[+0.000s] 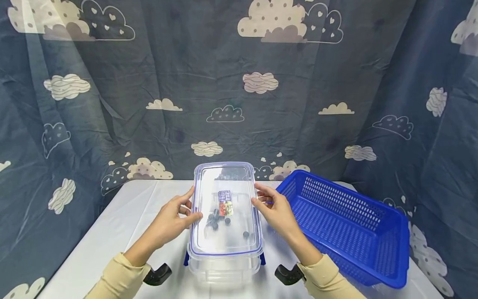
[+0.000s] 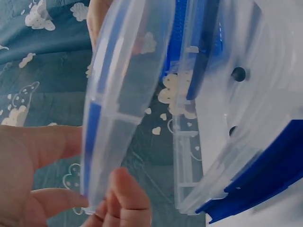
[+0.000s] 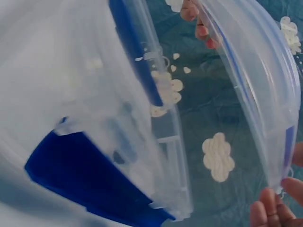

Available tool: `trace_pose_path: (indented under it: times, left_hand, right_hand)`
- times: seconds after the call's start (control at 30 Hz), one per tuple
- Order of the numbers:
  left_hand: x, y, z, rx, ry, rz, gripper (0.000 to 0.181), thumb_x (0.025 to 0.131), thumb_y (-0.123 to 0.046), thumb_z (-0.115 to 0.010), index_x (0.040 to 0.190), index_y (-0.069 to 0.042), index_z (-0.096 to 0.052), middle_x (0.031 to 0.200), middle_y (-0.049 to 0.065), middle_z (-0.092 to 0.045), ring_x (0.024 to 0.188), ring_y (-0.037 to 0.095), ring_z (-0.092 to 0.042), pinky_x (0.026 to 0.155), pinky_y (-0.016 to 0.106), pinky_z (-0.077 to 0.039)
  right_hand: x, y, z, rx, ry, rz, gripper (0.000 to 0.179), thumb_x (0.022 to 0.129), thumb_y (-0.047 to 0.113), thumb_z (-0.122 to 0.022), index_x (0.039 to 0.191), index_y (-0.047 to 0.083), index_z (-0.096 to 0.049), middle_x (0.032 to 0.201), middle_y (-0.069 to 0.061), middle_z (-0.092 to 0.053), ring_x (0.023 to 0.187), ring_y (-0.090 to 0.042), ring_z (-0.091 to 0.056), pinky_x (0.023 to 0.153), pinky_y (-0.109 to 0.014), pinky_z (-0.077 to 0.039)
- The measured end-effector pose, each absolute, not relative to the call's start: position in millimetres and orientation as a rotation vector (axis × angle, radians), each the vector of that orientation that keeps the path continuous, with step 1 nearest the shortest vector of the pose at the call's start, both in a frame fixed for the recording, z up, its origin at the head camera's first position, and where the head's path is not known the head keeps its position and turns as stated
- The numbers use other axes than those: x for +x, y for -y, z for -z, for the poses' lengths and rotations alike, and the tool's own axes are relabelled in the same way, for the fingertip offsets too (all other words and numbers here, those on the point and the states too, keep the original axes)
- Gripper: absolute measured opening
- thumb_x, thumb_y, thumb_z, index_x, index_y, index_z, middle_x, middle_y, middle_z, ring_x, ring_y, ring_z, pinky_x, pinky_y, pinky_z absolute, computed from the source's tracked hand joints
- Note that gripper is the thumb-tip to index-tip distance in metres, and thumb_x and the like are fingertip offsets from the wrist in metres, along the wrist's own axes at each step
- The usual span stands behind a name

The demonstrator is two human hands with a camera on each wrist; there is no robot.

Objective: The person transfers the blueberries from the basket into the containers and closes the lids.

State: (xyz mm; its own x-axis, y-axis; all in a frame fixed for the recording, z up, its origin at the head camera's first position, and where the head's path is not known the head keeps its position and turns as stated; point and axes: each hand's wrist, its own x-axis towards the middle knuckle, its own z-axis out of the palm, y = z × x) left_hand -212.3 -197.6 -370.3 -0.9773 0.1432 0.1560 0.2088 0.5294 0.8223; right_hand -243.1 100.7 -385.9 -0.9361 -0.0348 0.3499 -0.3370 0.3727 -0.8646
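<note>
A clear rectangular lid with a blue seal and a printed label is held by its long sides between my two hands. Thumb on top and fingers beneath, my left hand pinches its left edge. My right hand pinches the opposite edge the same way. Under the lid stands a clear plastic container, its blue side latches swung outward. Both wrist views show a gap between lid and container. Several small dark balls lie inside, seen through the lid.
A blue perforated basket stands to the right on the white-covered table. Behind the table hangs a dark cloud-patterned curtain. Black wrist mounts show near both sleeves.
</note>
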Motion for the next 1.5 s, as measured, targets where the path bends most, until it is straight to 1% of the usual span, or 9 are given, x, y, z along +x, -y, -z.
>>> trace_pose_path:
  times: [0.17, 0.3, 0.4, 0.67, 0.9, 1.1, 1.3, 1.4, 1.5]
  left_hand:
    - [-216, 196, 381, -0.242, 2.731, 1.506, 0.082, 0.092, -0.011, -0.084, 0.163, -0.003, -0.043, 0.115, 0.017, -0.061, 0.095, 0.019, -0.068, 0.065, 0.027, -0.066]
    - [-219, 193, 390, -0.158, 2.758, 1.458, 0.076, 0.088, -0.015, -0.089, 0.154, -0.001, -0.056, 0.111, 0.015, -0.068, 0.087, 0.015, -0.07, 0.062, 0.028, -0.066]
    - [-221, 193, 396, -0.095, 2.776, 1.426, 0.068, 0.087, -0.017, -0.09, 0.146, 0.0, -0.063, 0.11, 0.014, -0.072, 0.083, 0.015, -0.072, 0.062, 0.03, -0.067]
    - [-223, 193, 404, -0.086, 2.797, 1.415, 0.062, 0.087, -0.018, -0.09, 0.14, 0.004, -0.067, 0.104, 0.012, -0.074, 0.077, 0.015, -0.073, 0.063, 0.032, -0.067]
    - [-222, 193, 404, -0.105, 2.791, 1.418, 0.06, 0.088, -0.016, -0.089, 0.14, 0.004, -0.067, 0.105, 0.013, -0.073, 0.075, 0.014, -0.072, 0.063, 0.032, -0.067]
    - [-218, 194, 404, -0.101, 2.801, 1.41, 0.062, 0.087, -0.017, -0.09, 0.141, 0.004, -0.067, 0.111, 0.016, -0.073, 0.078, 0.014, -0.072, 0.063, 0.031, -0.067]
    - [-214, 193, 405, -0.132, 2.809, 1.372, 0.063, 0.085, -0.016, -0.091, 0.138, 0.006, -0.068, 0.113, 0.018, -0.074, 0.072, 0.014, -0.072, 0.062, 0.03, -0.066]
    - [-214, 193, 405, -0.13, 2.801, 1.375, 0.061, 0.085, -0.015, -0.091, 0.137, 0.007, -0.068, 0.113, 0.018, -0.074, 0.071, 0.013, -0.071, 0.061, 0.03, -0.066]
    - [-213, 193, 405, -0.147, 2.813, 1.358, 0.06, 0.087, -0.016, -0.089, 0.137, 0.008, -0.068, 0.111, 0.016, -0.074, 0.069, 0.013, -0.07, 0.06, 0.029, -0.064]
  right_hand:
    - [-243, -101, 396, 0.351, 2.498, -1.496, 0.046, 0.098, 0.011, -0.076, 0.14, -0.004, -0.067, 0.118, -0.022, -0.075, 0.104, -0.031, -0.075, 0.089, -0.041, -0.067]
    - [-241, -99, 402, 0.33, 2.582, -1.418, 0.05, 0.095, 0.01, -0.078, 0.141, -0.006, -0.066, 0.115, -0.022, -0.074, 0.101, -0.03, -0.075, 0.086, -0.043, -0.068]
    - [-239, -95, 406, 0.314, 2.637, -1.33, 0.051, 0.095, 0.012, -0.078, 0.141, -0.008, -0.065, 0.112, -0.02, -0.073, 0.101, -0.03, -0.073, 0.087, -0.045, -0.067]
    - [-237, -90, 413, 0.334, 2.696, -1.151, 0.049, 0.098, 0.014, -0.075, 0.139, -0.011, -0.065, 0.105, -0.017, -0.072, 0.102, -0.033, -0.073, 0.086, -0.048, -0.065]
    - [-233, -89, 414, 0.343, 2.728, -1.151, 0.05, 0.1, 0.013, -0.073, 0.141, -0.012, -0.063, 0.109, -0.022, -0.07, 0.094, -0.03, -0.072, 0.082, -0.045, -0.067]
    - [-228, -88, 414, 0.339, 2.75, -1.17, 0.05, 0.1, 0.014, -0.074, 0.141, -0.012, -0.062, 0.11, -0.02, -0.071, 0.098, -0.029, -0.074, 0.085, -0.045, -0.069]
    - [-224, -90, 414, 0.341, 2.758, -1.158, 0.051, 0.098, 0.013, -0.075, 0.14, -0.013, -0.063, 0.111, -0.021, -0.071, 0.098, -0.032, -0.073, 0.082, -0.045, -0.068]
    - [-225, -90, 414, 0.348, 2.753, -1.153, 0.051, 0.098, 0.013, -0.076, 0.139, -0.013, -0.063, 0.108, -0.018, -0.071, 0.095, -0.027, -0.072, 0.078, -0.04, -0.068]
    - [-225, -90, 414, 0.366, 2.757, -1.136, 0.049, 0.097, 0.012, -0.076, 0.138, -0.013, -0.064, 0.099, -0.011, -0.068, 0.088, -0.018, -0.065, 0.07, -0.029, -0.062]
